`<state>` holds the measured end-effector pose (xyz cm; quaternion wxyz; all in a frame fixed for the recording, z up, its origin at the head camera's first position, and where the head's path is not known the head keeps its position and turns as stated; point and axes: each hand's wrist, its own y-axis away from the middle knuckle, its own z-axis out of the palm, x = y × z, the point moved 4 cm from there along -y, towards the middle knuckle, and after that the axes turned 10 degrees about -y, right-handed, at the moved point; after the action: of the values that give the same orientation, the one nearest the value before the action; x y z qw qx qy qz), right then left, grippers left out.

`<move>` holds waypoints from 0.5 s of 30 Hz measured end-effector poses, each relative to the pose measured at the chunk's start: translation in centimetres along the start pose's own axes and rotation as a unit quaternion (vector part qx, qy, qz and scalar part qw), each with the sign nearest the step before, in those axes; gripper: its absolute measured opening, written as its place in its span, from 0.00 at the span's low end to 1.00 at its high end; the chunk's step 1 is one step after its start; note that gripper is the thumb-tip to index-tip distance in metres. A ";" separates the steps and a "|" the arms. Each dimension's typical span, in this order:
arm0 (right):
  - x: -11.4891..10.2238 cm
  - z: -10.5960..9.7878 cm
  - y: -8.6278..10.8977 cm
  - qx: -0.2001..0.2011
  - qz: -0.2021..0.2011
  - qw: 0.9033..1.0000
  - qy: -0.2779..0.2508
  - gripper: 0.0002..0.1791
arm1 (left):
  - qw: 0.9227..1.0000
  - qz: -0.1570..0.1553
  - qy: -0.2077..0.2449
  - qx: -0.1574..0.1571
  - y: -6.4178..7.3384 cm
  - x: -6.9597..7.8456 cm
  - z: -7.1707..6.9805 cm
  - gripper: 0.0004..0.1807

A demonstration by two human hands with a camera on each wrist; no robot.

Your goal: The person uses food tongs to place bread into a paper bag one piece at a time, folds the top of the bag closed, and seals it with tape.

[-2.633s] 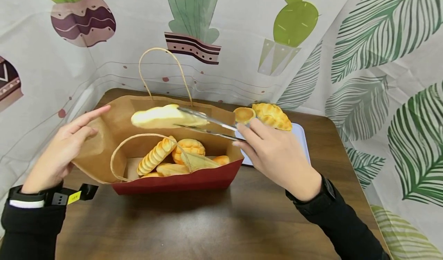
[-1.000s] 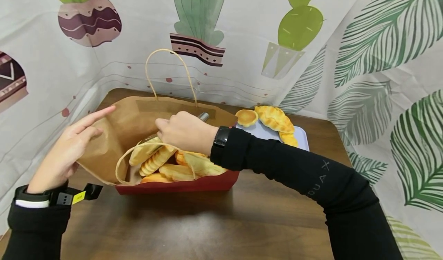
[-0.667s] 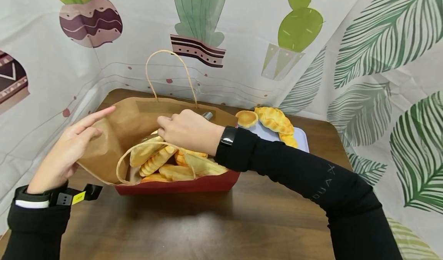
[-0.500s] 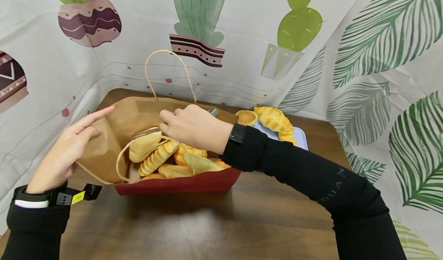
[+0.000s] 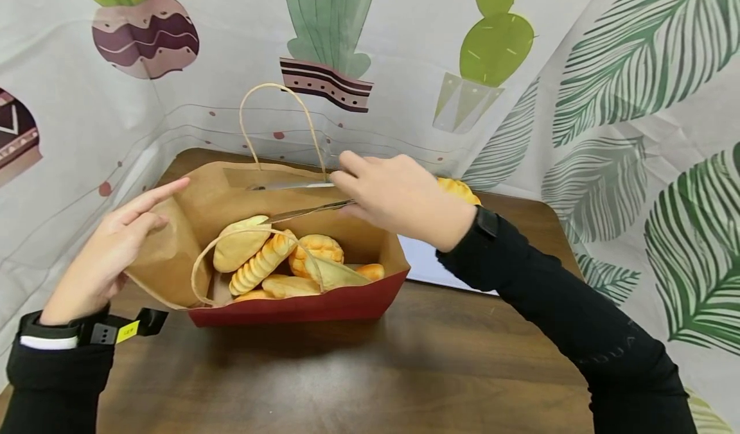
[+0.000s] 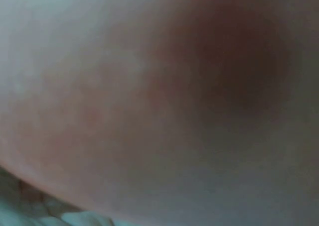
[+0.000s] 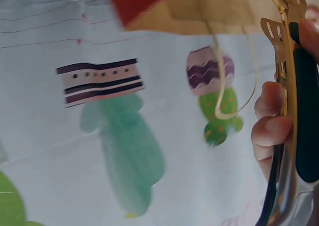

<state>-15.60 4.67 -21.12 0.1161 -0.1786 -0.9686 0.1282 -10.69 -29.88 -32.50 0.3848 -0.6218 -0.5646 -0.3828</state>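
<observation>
Brown table (image 5: 462, 357) under paper bag (image 5: 300, 308) — white cactus-print cloth (image 5: 231, 42) behind.

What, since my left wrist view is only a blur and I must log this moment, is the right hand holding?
Observer: The right hand holds tongs, plain in the right wrist view.
Operator: Are the tongs gripping anything?
Observer: No, in the head view their arms stand apart with nothing between them.
Operator: And where is the left hand?
Observer: The left hand is at the left side of the paper bag, with its index finger straight.
</observation>
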 end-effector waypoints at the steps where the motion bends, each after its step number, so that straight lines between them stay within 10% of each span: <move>1: 0.4 -0.2 0.6 0.009 0.008 1.000 -0.016 0.21 | 1.000 -0.002 0.007 -0.001 0.0 0.0 0.0 0.28; 15: 4.5 -0.5 11.1 0.115 0.152 0.972 -0.140 0.24 | 0.999 -0.002 0.037 -0.007 0.1 -0.2 -0.1 0.28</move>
<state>-16.06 16.47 -23.00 -0.0223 -0.2895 -0.9155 0.2784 -10.58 -30.01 -32.63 0.4005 -0.6087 -0.5487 -0.4099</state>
